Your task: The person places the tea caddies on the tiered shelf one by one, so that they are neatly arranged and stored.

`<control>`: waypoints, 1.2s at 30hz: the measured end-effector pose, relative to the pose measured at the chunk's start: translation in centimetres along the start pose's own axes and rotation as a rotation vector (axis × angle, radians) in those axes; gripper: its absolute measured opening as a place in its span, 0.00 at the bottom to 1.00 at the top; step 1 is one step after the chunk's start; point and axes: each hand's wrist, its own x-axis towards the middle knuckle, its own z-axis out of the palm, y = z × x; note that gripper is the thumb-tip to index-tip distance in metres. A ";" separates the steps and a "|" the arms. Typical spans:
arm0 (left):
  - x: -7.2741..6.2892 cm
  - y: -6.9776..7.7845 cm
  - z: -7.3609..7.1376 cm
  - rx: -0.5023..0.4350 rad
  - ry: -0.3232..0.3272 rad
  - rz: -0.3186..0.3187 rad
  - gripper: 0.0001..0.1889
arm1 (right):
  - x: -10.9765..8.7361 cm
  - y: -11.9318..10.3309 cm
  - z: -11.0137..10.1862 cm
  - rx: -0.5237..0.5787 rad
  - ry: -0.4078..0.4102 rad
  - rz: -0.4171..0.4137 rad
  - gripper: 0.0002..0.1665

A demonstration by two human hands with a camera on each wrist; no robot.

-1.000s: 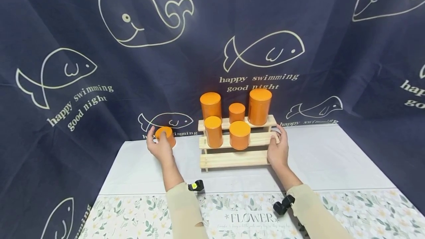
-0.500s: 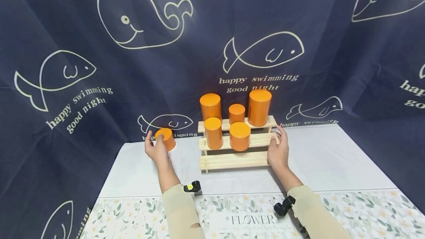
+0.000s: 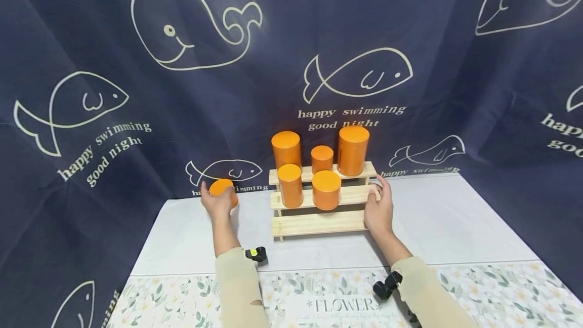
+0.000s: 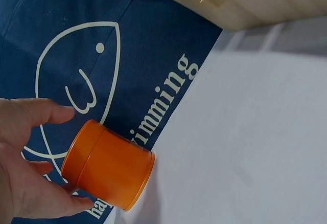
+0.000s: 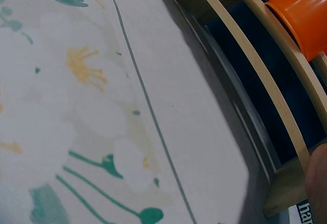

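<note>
A short orange canister (image 3: 221,186) stands on the white tabletop at the back left, left of the stepped wooden rack. My left hand (image 3: 217,205) is around its top. In the left wrist view the thumb stands apart from the lid of the canister (image 4: 115,168), with the fingers along the other side. Whether those fingers touch it I cannot tell. At the right end of the three-tier wooden rack (image 3: 319,222), my right hand (image 3: 379,211) grips the side, with the thumb in front. Only a bit of the right hand (image 5: 318,183) shows in the right wrist view.
Three orange canisters, one of them a small canister (image 3: 322,160), stand on the top tier. A slim canister (image 3: 290,186) and a wide canister (image 3: 326,190) stand on the middle tier. A dark blue curtain (image 3: 273,90) hangs behind; a floral mat (image 3: 182,297) lies in front.
My left thumb has shifted off the canister's lid toward its right side. The right hand stays on the rack. The head view has tilted slightly.
</note>
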 end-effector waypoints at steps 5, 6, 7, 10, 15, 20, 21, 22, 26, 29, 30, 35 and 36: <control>0.4 0.0 -0.2 0.100 -0.049 -0.027 0.56 | 0.0 0.0 -0.1 -0.005 0.002 -0.005 0.32; 0.5 -0.1 -0.3 0.136 -0.054 -0.020 0.55 | 0.0 0.0 0.0 -0.006 0.002 -0.006 0.32; 0.5 -0.2 -0.4 0.169 -0.058 -0.012 0.54 | 0.0 0.0 0.0 -0.004 0.000 -0.005 0.32; 0.5 -0.7 -0.6 0.278 -0.056 0.029 0.51 | -0.1 0.1 0.0 -0.012 -0.005 0.000 0.32; 0.0 -1.1 -1.1 0.346 -0.048 0.091 0.46 | -0.3 0.1 -0.1 -0.022 -0.007 0.007 0.32; -0.6 -0.8 -1.6 0.320 -0.041 0.112 0.45 | -0.2 0.0 -0.1 -0.026 -0.009 0.005 0.32; -0.6 -0.7 -1.8 0.311 -0.041 0.113 0.45 | -0.2 -0.1 -0.1 -0.026 -0.009 0.003 0.32; -0.7 -0.6 -1.9 0.300 -0.042 0.110 0.46 | -0.2 -0.1 -0.1 -0.021 -0.010 0.001 0.32; -0.7 -0.1 -2.3 0.251 -0.040 0.118 0.46 | -0.1 -0.3 -0.2 -0.018 -0.010 0.004 0.32; -0.8 0.4 -2.4 0.193 -0.033 0.168 0.42 | 0.0 -0.4 -0.2 -0.007 -0.004 0.014 0.32; -0.9 0.7 -2.5 0.173 -0.031 0.189 0.40 | 0.0 -0.4 -0.1 0.002 -0.005 0.016 0.31; -2.1 2.8 -3.2 0.127 -0.045 0.226 0.32 | 0.1 -0.4 -0.1 0.019 0.003 0.020 0.25; -2.4 3.3 -3.4 0.129 -0.051 0.222 0.31 | 0.2 -0.4 -0.1 0.015 0.012 0.023 0.24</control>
